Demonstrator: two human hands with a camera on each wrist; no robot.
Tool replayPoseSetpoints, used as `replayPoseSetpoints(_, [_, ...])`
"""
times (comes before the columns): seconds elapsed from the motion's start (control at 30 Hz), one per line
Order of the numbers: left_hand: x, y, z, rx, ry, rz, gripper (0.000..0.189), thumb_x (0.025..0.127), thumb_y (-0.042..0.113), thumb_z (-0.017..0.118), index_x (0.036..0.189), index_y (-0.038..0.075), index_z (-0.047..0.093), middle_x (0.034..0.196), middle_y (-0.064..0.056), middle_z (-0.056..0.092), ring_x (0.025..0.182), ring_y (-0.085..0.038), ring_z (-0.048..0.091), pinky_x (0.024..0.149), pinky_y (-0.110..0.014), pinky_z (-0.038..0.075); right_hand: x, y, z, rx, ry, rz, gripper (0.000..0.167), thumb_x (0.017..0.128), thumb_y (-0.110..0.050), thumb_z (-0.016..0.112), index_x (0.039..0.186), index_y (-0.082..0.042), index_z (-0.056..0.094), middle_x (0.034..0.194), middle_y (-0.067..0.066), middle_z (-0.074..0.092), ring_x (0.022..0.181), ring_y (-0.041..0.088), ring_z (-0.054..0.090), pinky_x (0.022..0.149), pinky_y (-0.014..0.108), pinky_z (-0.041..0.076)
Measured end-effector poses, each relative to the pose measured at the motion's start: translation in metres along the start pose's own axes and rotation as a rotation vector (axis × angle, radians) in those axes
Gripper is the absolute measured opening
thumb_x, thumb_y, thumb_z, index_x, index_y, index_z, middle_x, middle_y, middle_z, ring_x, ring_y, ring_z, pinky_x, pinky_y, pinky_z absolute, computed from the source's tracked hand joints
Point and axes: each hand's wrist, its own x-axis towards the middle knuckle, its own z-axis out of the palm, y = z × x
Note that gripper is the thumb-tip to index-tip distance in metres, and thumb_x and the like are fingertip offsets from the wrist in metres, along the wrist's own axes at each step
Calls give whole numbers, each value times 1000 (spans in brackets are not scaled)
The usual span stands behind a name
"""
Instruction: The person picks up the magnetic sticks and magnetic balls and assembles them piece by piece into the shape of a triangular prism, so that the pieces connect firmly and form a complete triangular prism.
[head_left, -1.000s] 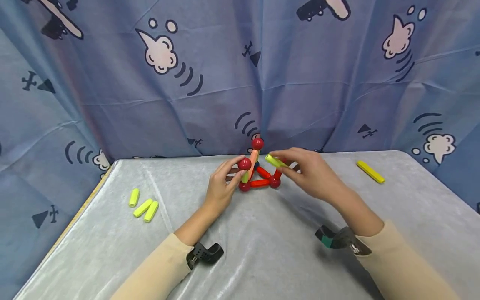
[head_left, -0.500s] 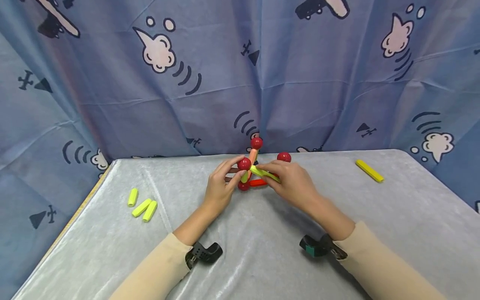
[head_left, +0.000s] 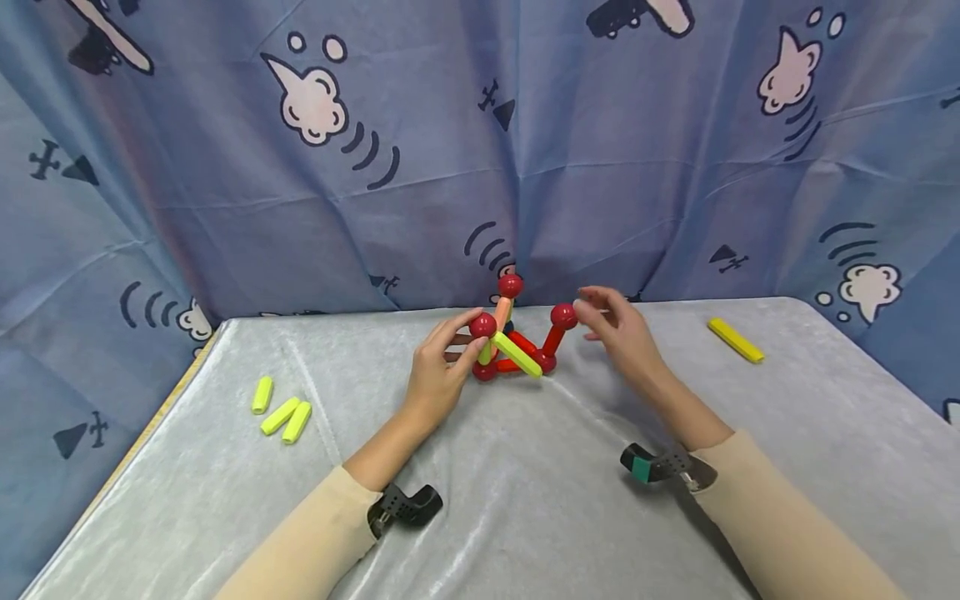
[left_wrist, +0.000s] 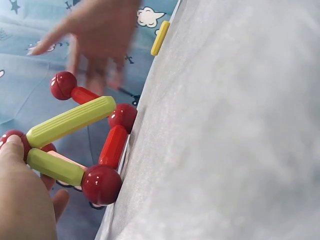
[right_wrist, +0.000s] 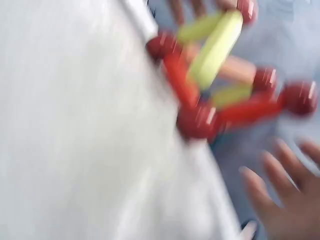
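With thumb and fingers, my left hand (head_left: 435, 371) pinches a red ball (head_left: 482, 326) at the upper left of a ball-and-rod building-toy frame. From that ball a lime rod (head_left: 517, 355) slants down to the right, its far end joined to no ball. A second lime rod (left_wrist: 55, 166) links the held ball to a bottom red ball (left_wrist: 101, 184). Red rods (right_wrist: 180, 80) form the base. An upright red rod (head_left: 552, 340) carries another ball (head_left: 564, 315) on the right. Beside it, my right hand (head_left: 630, 337) has spread fingers and holds nothing.
Several short lime rods (head_left: 281, 415) lie on the silver-grey cloth (head_left: 480, 483) at the left. A longer yellow rod (head_left: 736, 340) is at the right. Behind the table's back edge hangs a blue patterned curtain (head_left: 420, 208).
My right hand brought the lime rod leftward to the held ball, let go of it there, and moved back right. The left hand has kept its hold on the ball.
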Motion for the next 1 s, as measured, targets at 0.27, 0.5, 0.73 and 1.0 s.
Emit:
replayPoseSetpoints(0.27, [-1,-4,0,-14,45,-13,40,99,21,66,137,13,62,126,-9,68,97,-24,74,75,-28,63,1,40,22,14,-352,48,71,83,-22,84,144,-6,52,136,15,64,126,34,60,113,55,43])
replayPoseSetpoints(0.5, [-1,-2,2,-29,61,-7,39,99,20,66,136,11,63,122,-11,68,94,-25,73,69,-21,61,-5,40,33,70,-269,27,57,80,-20,87,130,-7,63,123,13,69,109,28,67,100,43,54])
replayPoseSetpoints(0.73, [1,0,2,-25,71,-1,38,98,19,67,135,11,63,121,-11,68,94,-25,73,68,-21,60,-5,39,36,46,-213,-43,29,83,-15,84,109,-8,73,102,9,74,90,18,64,86,28,52])
replayPoseSetpoints(1.0, [1,1,3,1,39,10,40,98,19,67,136,10,62,125,-10,67,95,-24,73,69,-23,61,-2,42,36,58,-190,-29,29,86,-15,81,111,-3,74,105,15,75,88,11,64,83,23,52])
